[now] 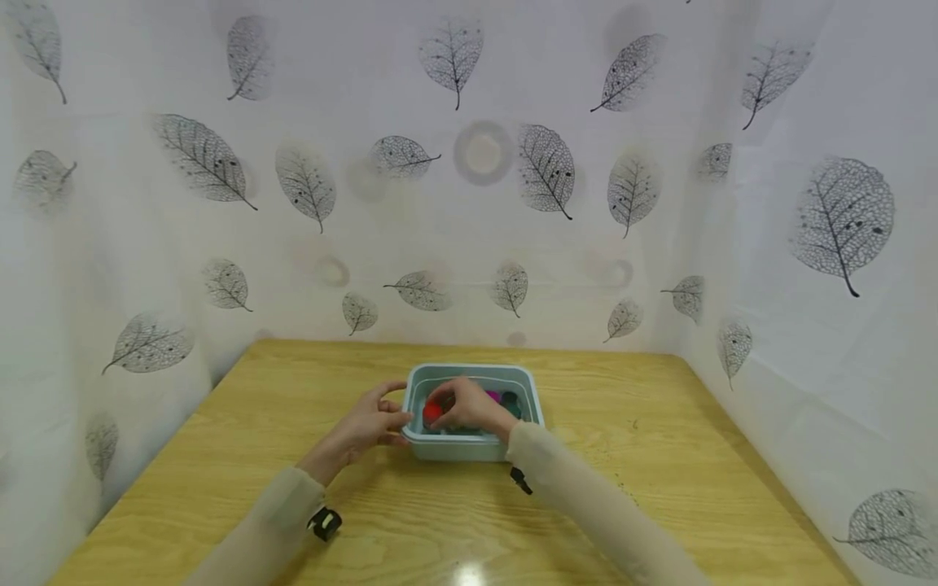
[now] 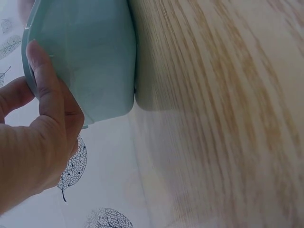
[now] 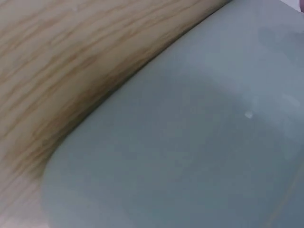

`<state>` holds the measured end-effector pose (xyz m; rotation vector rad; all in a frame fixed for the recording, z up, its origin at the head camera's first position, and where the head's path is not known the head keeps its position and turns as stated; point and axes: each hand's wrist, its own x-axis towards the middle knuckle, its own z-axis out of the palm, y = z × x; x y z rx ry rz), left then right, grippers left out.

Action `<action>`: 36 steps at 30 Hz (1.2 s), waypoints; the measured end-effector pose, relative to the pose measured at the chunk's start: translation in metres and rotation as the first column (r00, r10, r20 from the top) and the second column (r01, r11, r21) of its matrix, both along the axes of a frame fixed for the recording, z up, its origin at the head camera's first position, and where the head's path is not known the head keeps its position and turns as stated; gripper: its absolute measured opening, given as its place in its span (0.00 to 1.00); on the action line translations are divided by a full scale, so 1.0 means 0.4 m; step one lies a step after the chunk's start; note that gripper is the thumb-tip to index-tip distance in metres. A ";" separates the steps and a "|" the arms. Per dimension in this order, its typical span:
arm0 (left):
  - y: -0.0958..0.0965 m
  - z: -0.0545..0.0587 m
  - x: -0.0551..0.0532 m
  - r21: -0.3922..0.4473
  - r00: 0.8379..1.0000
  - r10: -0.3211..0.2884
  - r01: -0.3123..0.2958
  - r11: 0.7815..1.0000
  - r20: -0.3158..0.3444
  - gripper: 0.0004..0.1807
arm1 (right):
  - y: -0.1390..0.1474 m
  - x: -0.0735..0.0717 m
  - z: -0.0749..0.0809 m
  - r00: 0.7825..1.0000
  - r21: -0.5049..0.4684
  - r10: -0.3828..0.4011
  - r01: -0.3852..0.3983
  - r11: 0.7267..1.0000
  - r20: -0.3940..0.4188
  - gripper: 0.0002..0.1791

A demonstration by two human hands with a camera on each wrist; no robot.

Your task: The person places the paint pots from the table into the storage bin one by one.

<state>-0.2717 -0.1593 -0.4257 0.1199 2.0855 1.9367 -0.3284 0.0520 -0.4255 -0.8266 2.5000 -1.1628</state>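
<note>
A pale blue-green plastic tub [image 1: 469, 450] sits on the wooden table. My left hand [image 1: 370, 422] is at its left end; in the left wrist view the fingers and thumb of this hand [image 2: 47, 114] pinch the rim of the tub [image 2: 95, 57]. Inside the tub, my right hand [image 1: 469, 405] has its thumb and fingers curled about a red round object [image 1: 432, 413], whose exact kind is unclear. A magenta thing [image 1: 494, 396] and a dark green one [image 1: 510, 403] lie right of that hand. The tub wall [image 3: 180, 142] fills most of the right wrist view.
The wooden table [image 1: 623, 439] spreads around the tub. A white curtain [image 1: 469, 236] printed with grey leaves hangs behind the table and along both sides. Each wrist wears a black device, such as the left one [image 1: 325, 522].
</note>
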 end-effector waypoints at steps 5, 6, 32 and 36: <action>-0.002 -0.005 -0.003 -0.005 1.000 0.003 -0.003 1.000 0.004 0.37 | -0.005 -0.002 -0.004 1.000 0.052 -0.005 0.006 0.999 -0.017 0.23; -0.002 -0.006 -0.003 -0.005 1.000 0.004 -0.004 1.000 0.008 0.37 | -0.006 -0.003 -0.005 1.000 0.067 -0.005 0.007 0.998 -0.028 0.23; -0.005 -0.009 -0.001 0.013 1.000 0.010 -0.010 1.000 0.007 0.38 | -0.013 -0.010 -0.012 0.999 0.062 -0.036 0.038 0.997 -0.034 0.21; -0.005 -0.007 -0.002 0.012 1.000 0.006 -0.007 1.000 0.010 0.38 | 0.001 -0.011 -0.013 0.999 0.014 -0.044 0.044 0.999 0.029 0.21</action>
